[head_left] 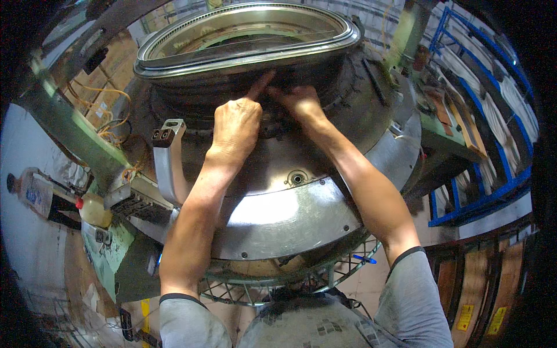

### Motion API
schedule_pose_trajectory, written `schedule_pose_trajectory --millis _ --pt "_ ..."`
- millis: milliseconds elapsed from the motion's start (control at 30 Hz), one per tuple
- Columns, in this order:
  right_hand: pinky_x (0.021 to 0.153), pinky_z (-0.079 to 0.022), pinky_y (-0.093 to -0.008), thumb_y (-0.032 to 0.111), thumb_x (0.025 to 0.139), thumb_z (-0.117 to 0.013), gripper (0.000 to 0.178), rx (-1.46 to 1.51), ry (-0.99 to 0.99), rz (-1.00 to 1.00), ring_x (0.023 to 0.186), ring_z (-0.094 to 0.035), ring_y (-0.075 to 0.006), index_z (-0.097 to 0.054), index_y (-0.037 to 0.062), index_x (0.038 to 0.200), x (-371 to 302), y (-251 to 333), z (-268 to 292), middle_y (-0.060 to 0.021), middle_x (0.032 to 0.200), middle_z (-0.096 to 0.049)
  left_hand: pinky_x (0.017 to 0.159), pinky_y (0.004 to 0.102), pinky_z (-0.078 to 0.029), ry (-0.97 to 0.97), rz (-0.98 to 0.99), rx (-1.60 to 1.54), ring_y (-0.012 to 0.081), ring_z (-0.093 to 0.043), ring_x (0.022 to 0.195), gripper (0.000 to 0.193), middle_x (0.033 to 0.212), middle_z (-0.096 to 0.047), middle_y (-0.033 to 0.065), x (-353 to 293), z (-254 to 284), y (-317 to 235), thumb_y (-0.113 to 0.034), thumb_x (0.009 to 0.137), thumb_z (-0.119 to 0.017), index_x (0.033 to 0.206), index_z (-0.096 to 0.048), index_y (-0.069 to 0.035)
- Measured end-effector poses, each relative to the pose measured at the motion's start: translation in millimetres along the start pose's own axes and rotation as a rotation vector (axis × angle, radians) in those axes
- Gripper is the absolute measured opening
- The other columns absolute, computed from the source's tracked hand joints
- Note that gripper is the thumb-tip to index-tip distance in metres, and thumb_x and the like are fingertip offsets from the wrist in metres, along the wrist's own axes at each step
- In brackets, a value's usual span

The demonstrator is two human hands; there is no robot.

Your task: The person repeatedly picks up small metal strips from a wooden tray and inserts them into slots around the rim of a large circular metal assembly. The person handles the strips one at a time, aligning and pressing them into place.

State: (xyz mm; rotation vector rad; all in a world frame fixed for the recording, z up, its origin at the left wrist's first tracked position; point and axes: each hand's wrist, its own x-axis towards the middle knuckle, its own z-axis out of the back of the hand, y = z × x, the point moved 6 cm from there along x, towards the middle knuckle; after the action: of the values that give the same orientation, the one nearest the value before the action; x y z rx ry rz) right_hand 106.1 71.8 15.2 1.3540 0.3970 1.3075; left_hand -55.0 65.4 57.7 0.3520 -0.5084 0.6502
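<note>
In front of me stands a large round metal machine, its shiny oval-looking ring (249, 69) at the top and a dark body below it. My left hand (237, 124) is up against the dark wall under the ring, index finger stretched up and right, the other fingers curled in; whatever they hold, if anything, is hidden. Just right of it, my right hand (304, 104) reaches into the same shaded spot, with its fingers pointing left toward the left index finger. Shadow and blur hide its fingertips. A polished metal apron plate (278, 223) slopes below both forearms.
An upright metal bracket (168, 159) rises beside my left forearm. Green machine posts (69, 124) stand at left, with loose orange cables (110, 110). A yellowish bottle with a red cap (96, 210) sits low left. Blue racks (481, 203) hold pale rolls at right.
</note>
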Motion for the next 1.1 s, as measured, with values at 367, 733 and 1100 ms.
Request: schedule_pose_trajectory --millis 367,733,1100 --pt "0.062 -0.049 -0.0252 0.013 0.095 -0.065 0.013 0.565 0.158 -0.351 0.072 -0.063 -0.0140 -0.072 0.0046 0.103 -12.0 1.3 2.7 -0.0054 0.087 -0.070 0.063 0.0411 -0.060 -0.007 0.050 -0.006 0.0340 -0.073 0.074 0.028 0.089 -0.073 0.0203 -0.9 2.7 -0.7 -0.001 0.076 -0.066 0.102 -0.077 -0.004" --pt "0.062 -0.052 -0.0269 0.018 0.085 -0.077 0.021 0.164 0.470 -0.126 0.066 -0.063 -0.0094 -0.078 0.0003 0.097 -37.3 9.6 19.7 -0.0042 0.082 -0.074 0.078 0.0285 -0.058 -0.226 0.545 -1.678 0.0153 -0.070 0.081 0.007 0.092 -0.074 0.0103 5.7 -14.4 0.5 0.000 0.084 -0.076 0.091 -0.073 0.001" --pt "0.057 -0.048 -0.0279 0.014 0.089 -0.072 0.014 0.237 0.565 -0.273 0.063 -0.058 -0.0069 -0.077 0.0009 0.090 -52.5 -25.2 42.3 -0.0019 0.078 -0.073 0.087 0.0392 -0.059 0.026 0.830 -2.048 0.0280 -0.069 0.099 0.019 0.103 -0.069 0.0154 4.6 -71.0 -23.4 0.006 0.086 -0.066 0.105 -0.066 0.004"
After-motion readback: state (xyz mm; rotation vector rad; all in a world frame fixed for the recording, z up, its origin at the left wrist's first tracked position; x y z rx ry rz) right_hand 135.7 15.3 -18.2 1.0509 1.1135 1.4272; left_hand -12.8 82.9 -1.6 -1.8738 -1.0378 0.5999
